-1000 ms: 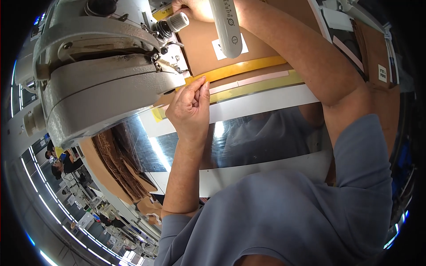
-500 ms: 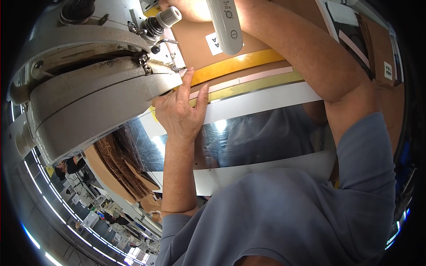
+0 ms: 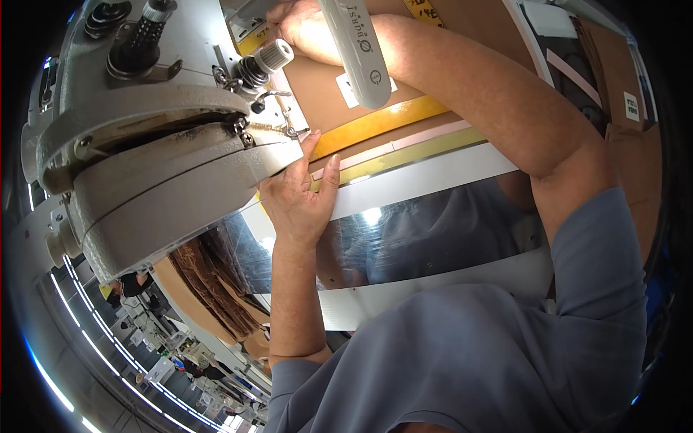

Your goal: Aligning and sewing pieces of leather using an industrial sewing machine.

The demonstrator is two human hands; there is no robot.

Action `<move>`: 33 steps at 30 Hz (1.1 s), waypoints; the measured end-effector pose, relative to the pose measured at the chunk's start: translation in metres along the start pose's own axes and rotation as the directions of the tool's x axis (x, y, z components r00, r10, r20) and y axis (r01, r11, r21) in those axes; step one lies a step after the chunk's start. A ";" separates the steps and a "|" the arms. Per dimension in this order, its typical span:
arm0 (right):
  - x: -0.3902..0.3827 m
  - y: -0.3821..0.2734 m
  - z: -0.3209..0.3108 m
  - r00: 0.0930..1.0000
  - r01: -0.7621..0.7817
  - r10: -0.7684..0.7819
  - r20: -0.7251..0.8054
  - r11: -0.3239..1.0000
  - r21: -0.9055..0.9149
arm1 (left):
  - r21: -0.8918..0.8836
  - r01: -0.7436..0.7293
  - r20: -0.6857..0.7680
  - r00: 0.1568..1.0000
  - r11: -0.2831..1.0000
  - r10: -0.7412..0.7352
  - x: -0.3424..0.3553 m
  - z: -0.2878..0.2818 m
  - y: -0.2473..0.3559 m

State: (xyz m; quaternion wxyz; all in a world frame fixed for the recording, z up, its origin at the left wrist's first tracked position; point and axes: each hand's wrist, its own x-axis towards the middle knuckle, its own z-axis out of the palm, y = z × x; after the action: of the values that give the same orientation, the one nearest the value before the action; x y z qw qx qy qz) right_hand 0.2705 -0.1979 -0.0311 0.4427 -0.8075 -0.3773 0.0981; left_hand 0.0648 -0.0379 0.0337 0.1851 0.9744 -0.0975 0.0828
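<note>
My left hand (image 3: 296, 198) lies open, fingers extended, beside the needle area of a grey sewing machine (image 3: 173, 180), its index fingertip near a yellow guide strip (image 3: 382, 123) on a brown panel (image 3: 469, 50). A pale pink strip (image 3: 426, 137) and an olive strip (image 3: 404, 157) run below it. My right hand (image 3: 292, 25) reaches to the top of the panel, fingers curled at its far side near another yellow strip; what they grip is unclear. A white lamp bar (image 3: 350, 50) hangs over the right wrist, and a white label (image 3: 346, 90) shows beneath it.
A shiny metal plate (image 3: 433, 231) spans the near bed. Folded brown material (image 3: 209, 281) lies at lower left. Brown pieces (image 3: 610, 72) and a dark tray stand at right. Behind, at lower left, distant people (image 3: 133, 285) work among rows of machines.
My left hand has gone from pinched fingers on the yellow strip to extended fingers, slightly further left. The view has shifted a little, showing more of the machine's top.
</note>
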 end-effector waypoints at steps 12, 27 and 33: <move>-0.011 -0.011 0.002 0.988 0.149 -0.148 0.036 0.883 -0.446 | 0.031 -0.027 -0.032 0.999 0.999 0.028 -0.002 0.003 0.001; -0.047 -0.039 -0.001 0.970 0.140 -0.237 -0.059 0.738 -0.660 | 0.194 -0.046 -0.002 0.999 0.980 0.047 0.004 -0.003 0.016; -0.045 -0.037 -0.007 0.921 0.226 -0.376 -0.106 0.733 -0.642 | 0.158 -0.039 -0.017 0.999 0.987 0.042 0.002 0.005 0.038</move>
State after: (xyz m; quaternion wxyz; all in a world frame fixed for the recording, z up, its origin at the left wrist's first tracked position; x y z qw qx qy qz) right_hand 0.2233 -0.2220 -0.0053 0.2040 -0.8406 -0.4612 -0.1976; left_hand 0.0593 -0.0746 0.0423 0.1069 0.9828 -0.1088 0.1038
